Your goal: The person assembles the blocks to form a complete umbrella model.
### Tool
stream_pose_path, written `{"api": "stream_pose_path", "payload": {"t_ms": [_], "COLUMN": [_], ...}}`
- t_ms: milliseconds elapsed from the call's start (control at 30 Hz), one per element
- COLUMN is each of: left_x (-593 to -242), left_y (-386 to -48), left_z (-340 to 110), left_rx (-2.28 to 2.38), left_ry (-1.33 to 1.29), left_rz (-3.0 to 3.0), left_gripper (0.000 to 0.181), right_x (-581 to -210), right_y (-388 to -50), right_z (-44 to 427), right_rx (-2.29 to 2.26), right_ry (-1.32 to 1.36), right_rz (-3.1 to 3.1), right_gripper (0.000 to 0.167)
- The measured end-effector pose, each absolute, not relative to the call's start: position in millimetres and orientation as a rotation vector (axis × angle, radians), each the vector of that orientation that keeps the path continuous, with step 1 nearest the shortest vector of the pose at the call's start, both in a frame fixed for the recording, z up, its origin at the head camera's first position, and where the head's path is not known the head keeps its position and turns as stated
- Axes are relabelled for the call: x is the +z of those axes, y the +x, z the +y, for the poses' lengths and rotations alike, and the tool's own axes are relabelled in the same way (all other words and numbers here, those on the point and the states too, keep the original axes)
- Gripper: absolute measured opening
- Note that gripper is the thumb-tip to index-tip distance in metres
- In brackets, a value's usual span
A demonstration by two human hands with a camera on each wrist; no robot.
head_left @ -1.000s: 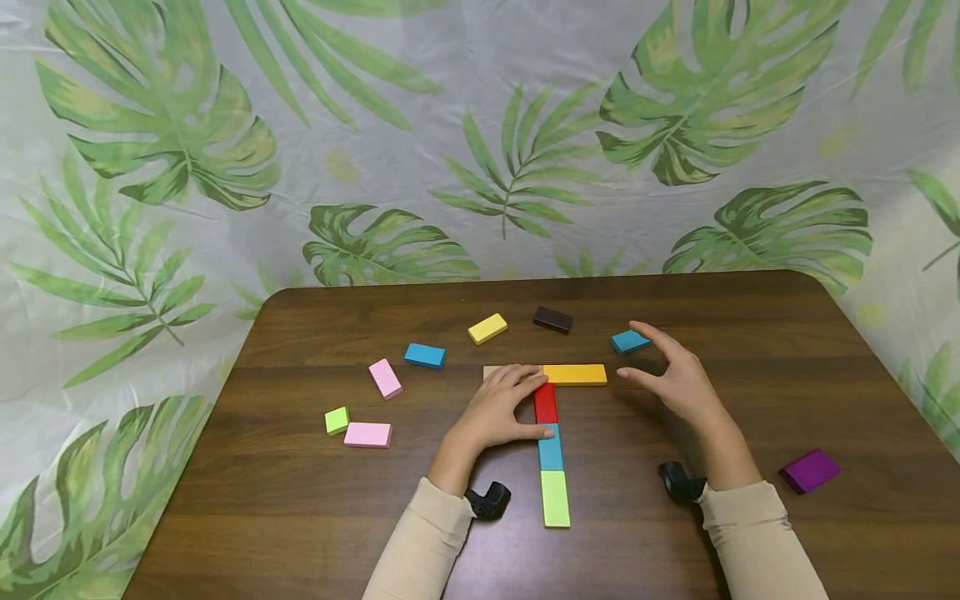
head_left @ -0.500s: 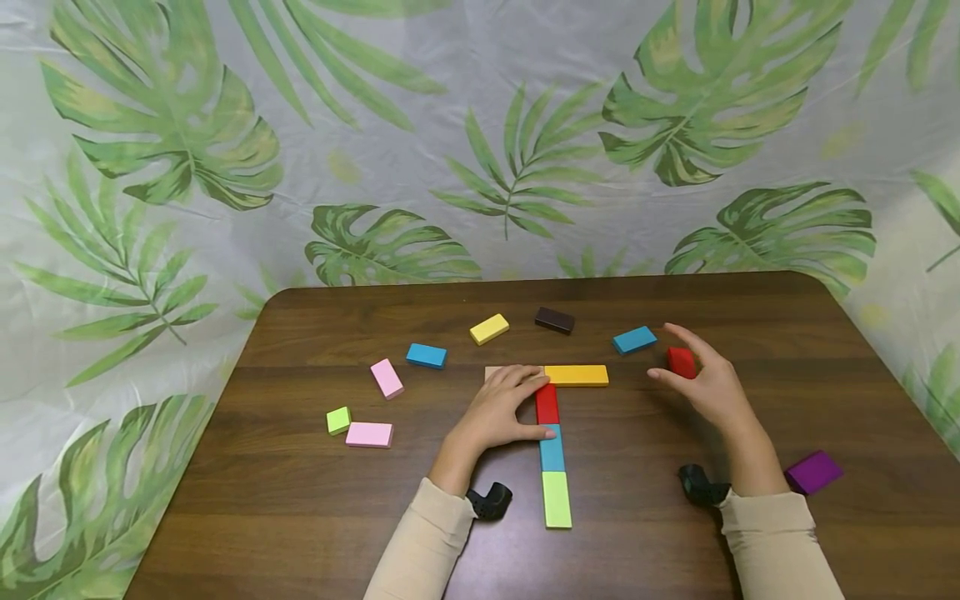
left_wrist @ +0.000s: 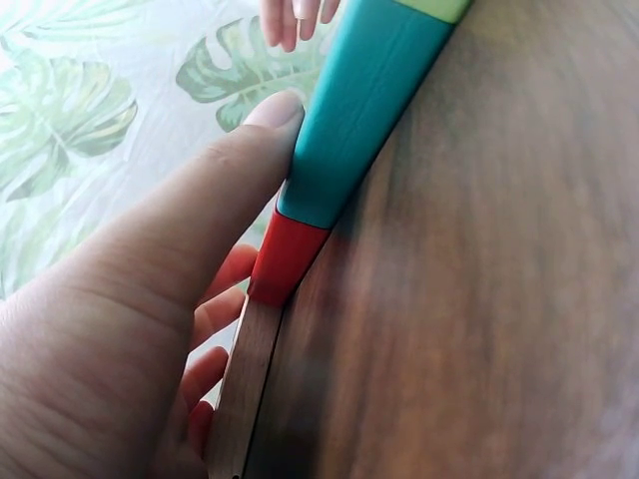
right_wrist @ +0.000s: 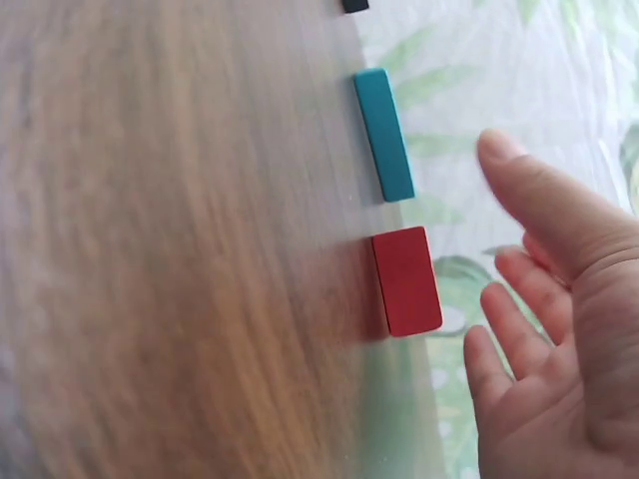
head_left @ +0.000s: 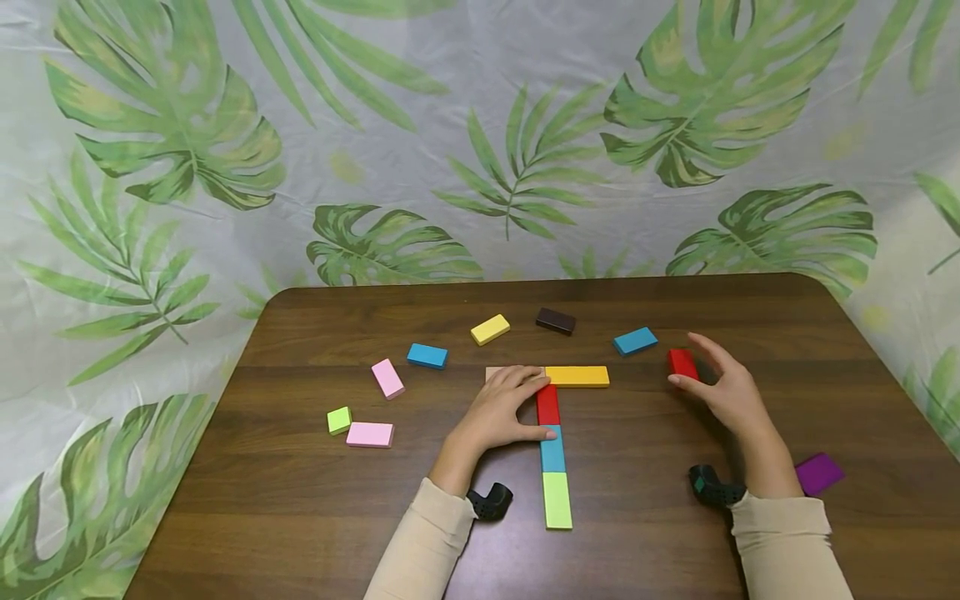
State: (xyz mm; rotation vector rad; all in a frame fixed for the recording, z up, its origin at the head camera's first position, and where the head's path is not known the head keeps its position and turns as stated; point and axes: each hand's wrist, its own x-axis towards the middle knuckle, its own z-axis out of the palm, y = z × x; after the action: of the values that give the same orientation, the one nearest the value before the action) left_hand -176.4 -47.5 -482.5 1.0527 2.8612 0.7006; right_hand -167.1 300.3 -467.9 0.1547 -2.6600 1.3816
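Note:
Wooden blocks lie in a T shape on the table. Its top bar has a tan block (head_left: 492,372) and a yellow-orange block (head_left: 577,377). Down the stem run a red block (head_left: 548,407), a light blue block (head_left: 552,454) and a lime green block (head_left: 557,500). My left hand (head_left: 491,414) rests over the tan block, which it partly hides, with the thumb on the light blue block (left_wrist: 364,110). To the right, my right hand (head_left: 727,398) hovers with fingers spread beside another red block (head_left: 682,364); a gap shows between them in the right wrist view.
An arc of loose blocks surrounds the T: a small green block (head_left: 339,420), pink blocks (head_left: 370,434), a blue block (head_left: 427,356), a pale yellow block (head_left: 491,329), a black block (head_left: 556,321) and a blue block (head_left: 635,341). A purple block (head_left: 820,473) lies partly behind the right forearm.
My right hand has moved right, away from the blue block and toward the loose red block, which has come into view. My left hand has stayed in place.

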Motion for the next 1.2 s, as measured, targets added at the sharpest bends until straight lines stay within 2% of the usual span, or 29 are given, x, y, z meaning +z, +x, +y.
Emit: {"api": "stream_pose_path", "payload": {"t_ms": [667, 933, 1200], "left_x": [-482.8, -482.8, -483.1], "left_y": [-176.9, -177.1, -177.4], "left_z": [-48.1, -47.9, -47.3], "left_rx": [0.7, 0.696, 0.68], "left_ry": [1.061, 1.045, 1.042], "left_rz": [2.871, 2.861, 2.863], "left_gripper": [0.077, 0.077, 0.078], "right_x": [-471.1, -468.6, -472.5], "right_y": [-174.3, -176.6, -175.0], "right_z": [319.9, 320.7, 317.4], "right_rx": [1.503, 1.566, 1.369], "right_ry": [0.218, 0.245, 0.288], "right_rz": [-2.91, -2.936, -2.909], "right_gripper": [0.083, 0.078, 0.072]}}
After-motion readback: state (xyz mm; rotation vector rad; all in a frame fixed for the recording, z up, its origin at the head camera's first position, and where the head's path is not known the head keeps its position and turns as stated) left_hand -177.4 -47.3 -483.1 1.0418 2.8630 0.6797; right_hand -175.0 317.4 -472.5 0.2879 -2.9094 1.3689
